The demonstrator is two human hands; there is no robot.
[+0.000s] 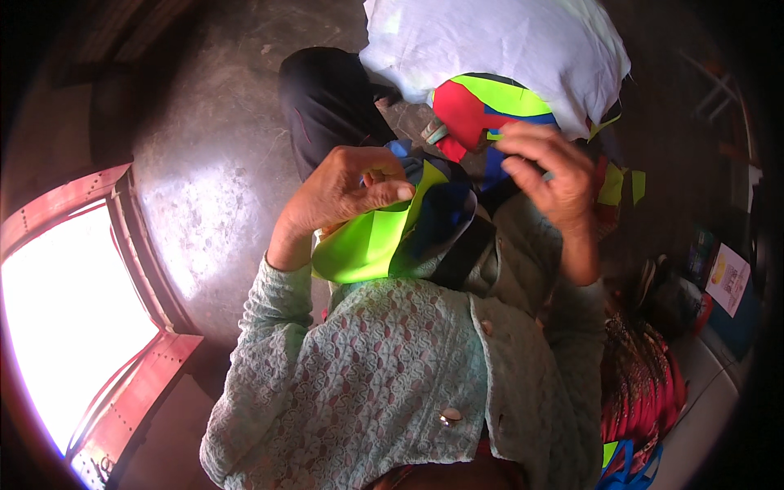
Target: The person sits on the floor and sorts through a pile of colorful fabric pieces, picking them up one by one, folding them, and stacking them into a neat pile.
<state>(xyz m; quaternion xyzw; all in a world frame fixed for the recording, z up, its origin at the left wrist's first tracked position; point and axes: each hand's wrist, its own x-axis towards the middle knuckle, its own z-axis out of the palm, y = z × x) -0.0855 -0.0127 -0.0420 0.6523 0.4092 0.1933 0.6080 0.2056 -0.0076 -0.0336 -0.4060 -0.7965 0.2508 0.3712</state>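
At far left, a reddish frame [139, 392], hard and straight-edged, with small round studs, around a very bright opening. Next to it, a grey floor [204, 220], mottled, smooth, shiny in one patch. Then a black trouser leg [331, 106] of soft, matt cloth, bent at the knee. Below this, the left hand [339, 192], half closed and clamped on lime-green cloth [359, 249], thumb on top, fingers bent. For this cloth, a smooth face and a rounded lower edge, located in front of the body, just over a pale green lace garment [384, 351] with raised, flower-like texture and round buttons. Beside the cloth, a curved dark blue piece [447, 214]; cannot tell if joined or only touching. Farther away, a smooth red piece [457, 114], partly under a white sheet [490, 41], soft and wrinkled. Then the right hand [559, 180], raised, away from the lime-green cloth, fingers curled, thumb apart from them. Toward far right, red patterned fabric [645, 376] in loose folds, and a flat, rectangular white card [727, 278].
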